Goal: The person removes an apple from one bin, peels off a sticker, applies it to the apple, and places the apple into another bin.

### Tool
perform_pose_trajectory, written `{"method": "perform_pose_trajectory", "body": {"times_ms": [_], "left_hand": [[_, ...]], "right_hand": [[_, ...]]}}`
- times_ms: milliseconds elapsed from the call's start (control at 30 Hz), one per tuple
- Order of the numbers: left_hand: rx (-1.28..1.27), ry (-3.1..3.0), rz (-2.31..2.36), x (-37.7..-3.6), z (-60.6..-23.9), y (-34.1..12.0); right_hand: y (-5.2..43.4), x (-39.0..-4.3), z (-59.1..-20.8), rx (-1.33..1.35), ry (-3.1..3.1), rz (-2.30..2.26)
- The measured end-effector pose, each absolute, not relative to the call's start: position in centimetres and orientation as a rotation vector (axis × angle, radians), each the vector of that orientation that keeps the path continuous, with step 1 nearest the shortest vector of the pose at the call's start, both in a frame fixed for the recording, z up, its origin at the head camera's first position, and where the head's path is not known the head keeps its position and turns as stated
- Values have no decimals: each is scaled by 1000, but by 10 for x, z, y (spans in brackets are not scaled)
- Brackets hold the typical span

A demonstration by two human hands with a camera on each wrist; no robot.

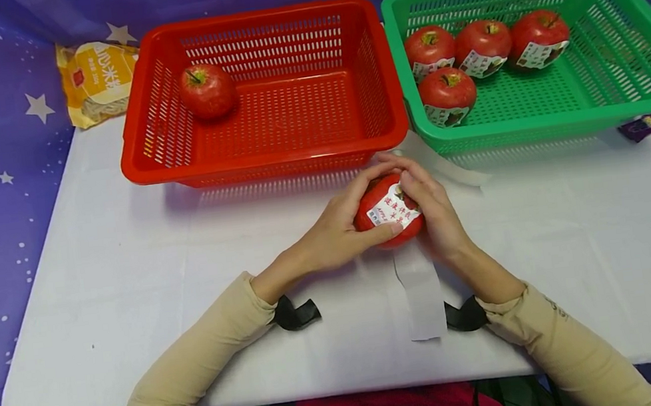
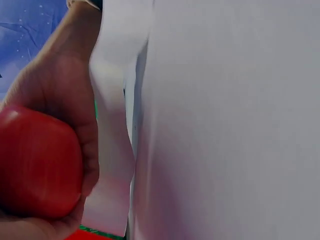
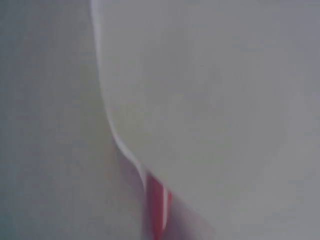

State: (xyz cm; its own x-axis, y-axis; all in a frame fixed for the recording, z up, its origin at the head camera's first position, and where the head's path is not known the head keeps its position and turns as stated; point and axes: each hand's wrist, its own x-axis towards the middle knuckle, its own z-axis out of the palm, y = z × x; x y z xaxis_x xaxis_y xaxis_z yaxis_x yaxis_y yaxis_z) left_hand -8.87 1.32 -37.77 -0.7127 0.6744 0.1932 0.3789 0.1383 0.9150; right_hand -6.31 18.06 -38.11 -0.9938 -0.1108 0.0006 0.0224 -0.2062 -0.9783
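A red apple (image 1: 387, 211) with a white printed label (image 1: 393, 208) is held just above the white table, in front of the two baskets. My left hand (image 1: 344, 222) grips it from the left, thumb under the label. My right hand (image 1: 431, 207) curls round its right side, fingertips on the label's upper edge. The left wrist view shows the apple (image 2: 37, 165) in my palm beside a white paper strip (image 2: 112, 150). The right wrist view is blurred, with a sliver of red (image 3: 157, 205).
A red basket (image 1: 371, 77) holds one bare apple (image 1: 207, 90). The green basket (image 1: 645, 96) holds several labelled apples (image 1: 447, 92). A white paper strip (image 1: 422, 292) lies on the table (image 1: 130, 285) between my wrists. A yellow packet (image 1: 97, 81) lies at the back left, and a small purple item (image 1: 641, 127) on the right.
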Motion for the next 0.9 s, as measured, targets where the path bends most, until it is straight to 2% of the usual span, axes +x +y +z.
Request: {"method": "perform_pose_trajectory", "body": {"times_ms": [200,433,567,800,900], "left_hand": [[1066,2146,1600,-91,-371,9],[1254,2267,1350,-89,-359,11],[1356,2343,1227,-97,-340,16],[1148,2291,1261,-132,-302,40],[1057,2427,1117,-146,-293,61]], "right_hand": [[194,-67,-379,-139,1882,-2170],[227,-70,-357,-386,2052,-1727],[244,-70,-343,-406,2063,-1758],[284,-68,-319,-453,2054,-1987],[308,-70,-308,-456,2041,-2127]]}}
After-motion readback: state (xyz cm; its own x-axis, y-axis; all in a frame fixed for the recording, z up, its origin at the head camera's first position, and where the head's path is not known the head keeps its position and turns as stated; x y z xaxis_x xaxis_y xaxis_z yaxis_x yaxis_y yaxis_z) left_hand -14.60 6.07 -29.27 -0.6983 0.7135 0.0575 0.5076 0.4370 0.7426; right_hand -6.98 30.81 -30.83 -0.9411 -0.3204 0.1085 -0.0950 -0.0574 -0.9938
